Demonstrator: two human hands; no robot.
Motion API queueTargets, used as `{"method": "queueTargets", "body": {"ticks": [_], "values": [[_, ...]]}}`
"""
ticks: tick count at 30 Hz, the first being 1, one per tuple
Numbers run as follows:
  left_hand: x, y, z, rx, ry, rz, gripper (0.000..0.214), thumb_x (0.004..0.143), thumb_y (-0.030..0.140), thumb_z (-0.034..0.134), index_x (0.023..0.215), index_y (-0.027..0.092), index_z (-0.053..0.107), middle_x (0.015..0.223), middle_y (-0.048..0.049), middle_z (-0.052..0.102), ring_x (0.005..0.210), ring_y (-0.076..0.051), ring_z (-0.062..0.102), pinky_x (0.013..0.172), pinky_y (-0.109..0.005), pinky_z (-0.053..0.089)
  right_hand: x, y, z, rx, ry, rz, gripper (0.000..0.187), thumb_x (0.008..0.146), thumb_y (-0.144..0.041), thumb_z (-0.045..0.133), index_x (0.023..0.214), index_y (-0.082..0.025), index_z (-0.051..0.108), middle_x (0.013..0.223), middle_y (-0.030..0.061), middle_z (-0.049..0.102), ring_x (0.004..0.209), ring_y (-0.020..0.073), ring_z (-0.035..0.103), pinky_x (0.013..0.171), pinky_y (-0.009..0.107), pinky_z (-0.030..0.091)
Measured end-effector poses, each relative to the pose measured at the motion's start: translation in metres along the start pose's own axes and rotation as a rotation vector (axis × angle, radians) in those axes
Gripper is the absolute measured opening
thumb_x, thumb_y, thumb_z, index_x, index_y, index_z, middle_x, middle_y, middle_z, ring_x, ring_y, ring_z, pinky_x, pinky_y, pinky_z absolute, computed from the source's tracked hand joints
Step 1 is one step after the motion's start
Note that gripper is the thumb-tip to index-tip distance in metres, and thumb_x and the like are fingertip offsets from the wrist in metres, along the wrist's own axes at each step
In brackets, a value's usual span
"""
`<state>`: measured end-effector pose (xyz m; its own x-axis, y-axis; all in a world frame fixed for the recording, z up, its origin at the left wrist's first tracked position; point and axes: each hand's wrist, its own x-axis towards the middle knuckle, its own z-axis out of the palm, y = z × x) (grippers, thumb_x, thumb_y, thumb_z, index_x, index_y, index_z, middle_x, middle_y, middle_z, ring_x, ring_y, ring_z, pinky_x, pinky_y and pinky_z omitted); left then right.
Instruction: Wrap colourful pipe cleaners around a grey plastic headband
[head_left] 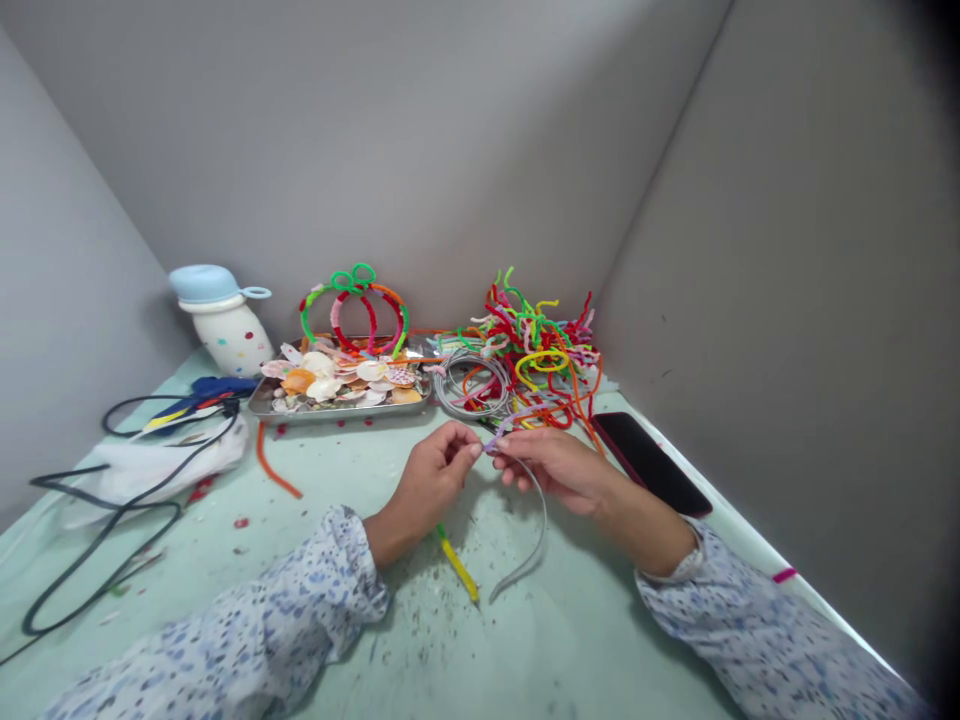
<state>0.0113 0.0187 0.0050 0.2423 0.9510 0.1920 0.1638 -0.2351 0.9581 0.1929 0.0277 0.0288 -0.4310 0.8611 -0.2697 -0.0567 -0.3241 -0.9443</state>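
My left hand [433, 476] and my right hand [559, 467] meet over the middle of the pale green table [600, 640]. Both pinch a thin grey headband [534, 545] near its top end, where a lilac pipe cleaner [517, 418] is wound on. The band curves down from my right hand toward the table. A yellow and green pipe cleaner [457, 563] lies under my left wrist.
A metal tray of seashells [341, 385] stands behind, with a pipe-cleaner-wrapped hoop [354, 305]. A heap of coloured pipe cleaners [532, 345] and grey headbands [469, 385] lies at back right. A dark phone [651, 462], a glue gun [196, 395] with black cable, an orange pipe cleaner [274, 468] and a white jar [225, 320] surround them.
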Motion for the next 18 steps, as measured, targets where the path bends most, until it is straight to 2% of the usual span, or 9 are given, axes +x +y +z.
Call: {"method": "queueTargets", "body": {"ticks": [6, 13, 16, 18], "values": [[-0.0011, 0.0017, -0.0002, 0.039, -0.003, -0.011, 0.017, 0.084, 0.033, 0.051, 0.082, 0.017, 0.055, 0.064, 0.0039, 0.047, 0.055, -0.009, 0.042, 0.051, -0.021, 0.034, 0.0008, 0.0033, 0.0004, -0.001, 0.008, -0.092, 0.011, 0.076, -0.023, 0.064, 0.073, -0.012, 0.067, 0.067, 0.0015, 0.062, 0.06, 0.0082, 0.057, 0.052, 0.018, 0.042], [-0.0008, 0.0016, 0.0006, 0.039, -0.021, -0.003, 0.017, 0.085, 0.033, 0.05, 0.083, 0.016, 0.055, 0.064, 0.0042, 0.047, 0.055, -0.009, 0.041, 0.051, -0.02, 0.034, 0.0017, 0.0035, 0.0021, -0.002, 0.043, -0.079, 0.014, 0.072, -0.026, 0.068, 0.075, -0.013, 0.065, 0.067, 0.0003, 0.06, 0.06, 0.0082, 0.056, 0.05, 0.018, 0.041], [-0.0013, 0.0022, 0.0014, 0.073, -0.035, 0.015, 0.018, 0.086, 0.033, 0.048, 0.088, 0.017, 0.057, 0.065, 0.0038, 0.049, 0.056, -0.009, 0.043, 0.053, -0.021, 0.035, 0.0028, 0.005, 0.0045, -0.008, 0.101, -0.075, 0.017, 0.072, -0.03, 0.069, 0.076, -0.014, 0.064, 0.067, 0.0, 0.059, 0.058, 0.0082, 0.056, 0.046, 0.017, 0.039], [-0.0017, 0.0032, 0.0016, 0.136, -0.025, 0.062, 0.02, 0.087, 0.031, 0.048, 0.093, 0.017, 0.06, 0.072, 0.0012, 0.055, 0.063, -0.011, 0.048, 0.059, -0.022, 0.039, 0.0032, 0.0054, 0.0067, -0.03, 0.16, -0.084, 0.017, 0.071, -0.03, 0.068, 0.074, -0.014, 0.063, 0.066, -0.0005, 0.058, 0.056, 0.0082, 0.055, 0.045, 0.017, 0.039]]}}
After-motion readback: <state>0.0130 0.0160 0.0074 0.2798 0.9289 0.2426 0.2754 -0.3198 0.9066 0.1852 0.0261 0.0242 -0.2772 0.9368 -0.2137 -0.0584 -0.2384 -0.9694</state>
